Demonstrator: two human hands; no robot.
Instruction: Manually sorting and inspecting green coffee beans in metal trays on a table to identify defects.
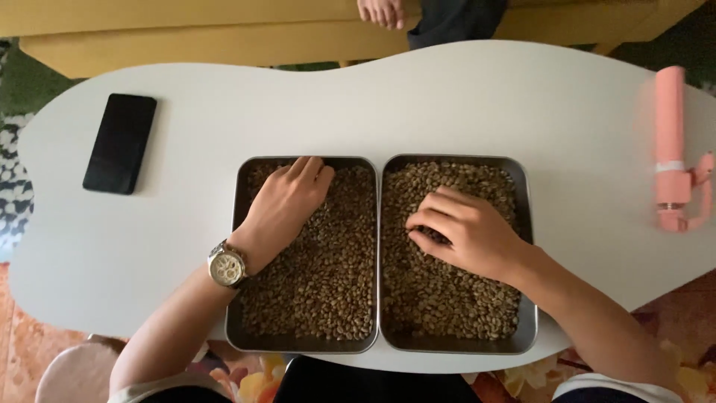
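Observation:
Two metal trays sit side by side on a white table, both filled with small olive-brown beans. My left hand (287,201), with a wristwatch on its wrist, lies palm down on the beans at the far end of the left tray (237,298), fingers together. My right hand (462,227) rests on the beans in the right tray (528,313), fingers curled and pinched around a few beans.
A black phone (120,142) lies face up at the table's left. A pink stick-shaped holder (673,149) lies at the right edge. Another person's hand (382,12) shows beyond the far edge, by a yellow sofa (186,37).

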